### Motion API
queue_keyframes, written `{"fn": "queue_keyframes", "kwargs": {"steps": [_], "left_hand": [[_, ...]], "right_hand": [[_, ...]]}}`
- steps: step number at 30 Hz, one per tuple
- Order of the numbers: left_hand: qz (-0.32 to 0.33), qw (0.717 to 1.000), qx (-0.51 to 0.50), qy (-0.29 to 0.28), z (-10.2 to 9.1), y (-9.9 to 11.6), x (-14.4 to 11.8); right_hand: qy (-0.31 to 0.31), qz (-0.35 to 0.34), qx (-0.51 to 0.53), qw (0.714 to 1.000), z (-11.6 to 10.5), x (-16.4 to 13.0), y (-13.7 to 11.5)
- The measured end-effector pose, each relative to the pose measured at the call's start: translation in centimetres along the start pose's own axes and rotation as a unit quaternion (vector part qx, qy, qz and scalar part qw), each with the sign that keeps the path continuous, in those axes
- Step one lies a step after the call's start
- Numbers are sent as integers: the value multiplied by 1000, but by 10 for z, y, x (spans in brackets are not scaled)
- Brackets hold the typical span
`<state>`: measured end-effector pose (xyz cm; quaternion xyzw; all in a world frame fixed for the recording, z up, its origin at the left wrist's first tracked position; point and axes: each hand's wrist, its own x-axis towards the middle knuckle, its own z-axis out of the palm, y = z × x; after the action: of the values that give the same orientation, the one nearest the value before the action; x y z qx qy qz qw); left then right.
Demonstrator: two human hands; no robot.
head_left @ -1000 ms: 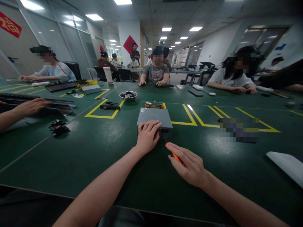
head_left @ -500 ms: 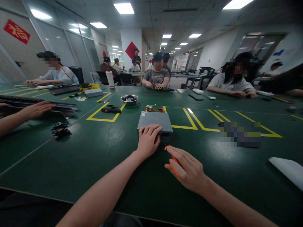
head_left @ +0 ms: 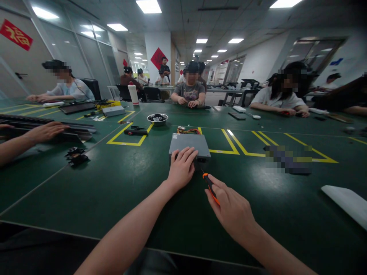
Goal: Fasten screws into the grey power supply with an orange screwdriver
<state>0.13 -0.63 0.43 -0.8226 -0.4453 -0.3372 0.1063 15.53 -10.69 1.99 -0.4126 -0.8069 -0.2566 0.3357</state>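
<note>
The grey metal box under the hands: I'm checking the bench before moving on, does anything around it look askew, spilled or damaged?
Nothing stands out. The grey metal box lies flat on the green table, left hand resting on it; the right hand holds an orange-handled screwdriver at its near edge.

We look from head height, forward and slightly down across the dark green work table (head_left: 86, 183), our forearms close below.

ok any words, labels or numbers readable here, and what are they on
Red banner on the glass wall: gold characters, too blurred to read.
Red diamond sign on the pillar: dark mark, unreadable.
Grey metal box under the left hand: no label showing.
Orange-handled screwdriver in the right hand: no print visible.
</note>
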Motion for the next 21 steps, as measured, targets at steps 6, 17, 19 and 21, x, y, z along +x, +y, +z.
{"fn": "queue_keyframes", "kwargs": {"steps": [6,17,19,21], "left_hand": [[1,1000,-5,-3,-3,-1,-1],[-4,1000,-19,-4,-4,1,-2],[-5,1000,-18,-3,-3,1,-3],[-5,1000,-19,-2,-4,1,-3]], "right_hand": [[-91,257,165,948,-2,2,-20],[60,623,595,504,18,7,-40],[69,655,635,404,22,11,-42],[71,681,664,302,24,15,-42]]}}
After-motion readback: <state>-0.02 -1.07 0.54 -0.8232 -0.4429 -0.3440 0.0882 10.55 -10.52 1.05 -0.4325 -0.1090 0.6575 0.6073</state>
